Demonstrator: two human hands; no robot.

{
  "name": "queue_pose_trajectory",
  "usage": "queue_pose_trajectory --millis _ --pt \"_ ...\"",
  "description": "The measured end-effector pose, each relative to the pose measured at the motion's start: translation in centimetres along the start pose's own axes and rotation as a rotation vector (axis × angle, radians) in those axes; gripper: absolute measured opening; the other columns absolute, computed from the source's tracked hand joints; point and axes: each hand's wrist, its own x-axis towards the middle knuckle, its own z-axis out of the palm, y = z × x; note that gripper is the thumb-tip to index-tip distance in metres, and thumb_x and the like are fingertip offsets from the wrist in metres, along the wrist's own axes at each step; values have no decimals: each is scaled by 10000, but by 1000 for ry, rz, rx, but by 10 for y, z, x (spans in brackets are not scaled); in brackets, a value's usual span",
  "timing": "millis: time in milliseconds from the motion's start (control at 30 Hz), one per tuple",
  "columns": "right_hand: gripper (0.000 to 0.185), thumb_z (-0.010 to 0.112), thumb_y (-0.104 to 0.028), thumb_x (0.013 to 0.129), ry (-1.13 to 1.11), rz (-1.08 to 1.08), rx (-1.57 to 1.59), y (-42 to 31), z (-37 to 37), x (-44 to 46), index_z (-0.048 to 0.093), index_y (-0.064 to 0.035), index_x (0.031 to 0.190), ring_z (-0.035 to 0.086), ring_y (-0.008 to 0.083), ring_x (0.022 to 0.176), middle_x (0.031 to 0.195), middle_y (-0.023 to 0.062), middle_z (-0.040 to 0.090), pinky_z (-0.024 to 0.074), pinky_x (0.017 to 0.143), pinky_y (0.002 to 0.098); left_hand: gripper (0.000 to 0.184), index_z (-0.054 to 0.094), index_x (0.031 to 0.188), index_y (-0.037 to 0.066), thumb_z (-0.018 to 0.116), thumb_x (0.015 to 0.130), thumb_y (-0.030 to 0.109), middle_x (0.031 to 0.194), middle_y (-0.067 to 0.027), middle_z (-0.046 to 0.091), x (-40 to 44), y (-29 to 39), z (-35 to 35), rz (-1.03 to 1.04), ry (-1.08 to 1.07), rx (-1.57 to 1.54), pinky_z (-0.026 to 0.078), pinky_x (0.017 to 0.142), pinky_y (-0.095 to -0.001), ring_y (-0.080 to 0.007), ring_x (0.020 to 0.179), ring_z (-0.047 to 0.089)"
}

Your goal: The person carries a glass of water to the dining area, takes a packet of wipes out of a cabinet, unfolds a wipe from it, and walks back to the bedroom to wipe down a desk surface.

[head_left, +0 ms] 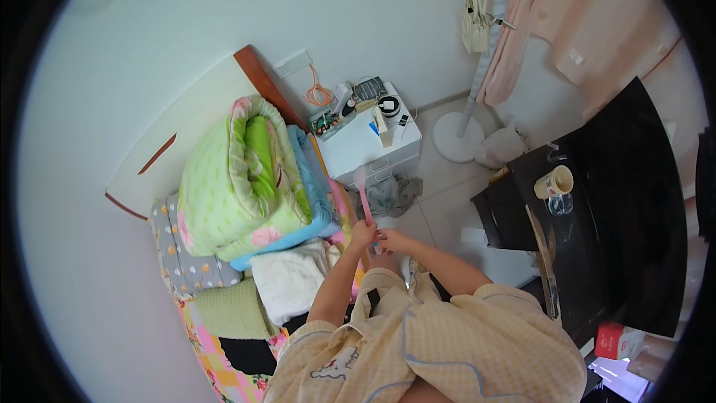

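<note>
Quilt already folded; left hand grips pink long-handled implement, apparently not yet applied; right hand grip indeterminable

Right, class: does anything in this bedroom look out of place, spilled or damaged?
No spill or damage stands out. Mildly odd is the crumpled plastic bag, bunched at the foot of the white nightstand, looking untidy rather than put away.

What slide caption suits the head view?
Left hand holding a long pink tool, right hand close by, beside a bed piled with bedding.
</note>
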Motion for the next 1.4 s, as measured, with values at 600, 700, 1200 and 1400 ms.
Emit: queue_pose_trajectory --millis 600,700,1200,1400 --pt "335 418 -190 822 173 225 111 4 -75 128 439 -81 1139 547 124 737 950 37 580 435 634 264 230 508 910 44 513 760 219 902 -125 514 284 -43 -50 95 1 471 474 623 -406 -314 725 561" --pt "320 410 -168 821 248 285 157 14 -75 133 442 -77 1126 542 125 725 937 44 587 435 626 257 199 504 899 68 502 766 215 858 -105 512 313 -43 -52 148 9 572 480 596 -386 -286 716 570" --pt "295 459 -140 778 565 372 -89 9 -80 132 496 -63 1061 555 139 700 853 85 592 453 631 265 399 397 1067 -74 498 736 124 1234 -335 174 348 -71 -43 67 -52 317 378 854 -407 -395 937 483" --pt "283 469 -163 776 839 343 180 -8 -109 86 519 -64 1036 557 161 693 835 86 590 443 648 276 299 513 925 -49 517 728 176 985 -269 472 280 -3 -38 207 -531 361 340 870 -416 -370 1011 403"
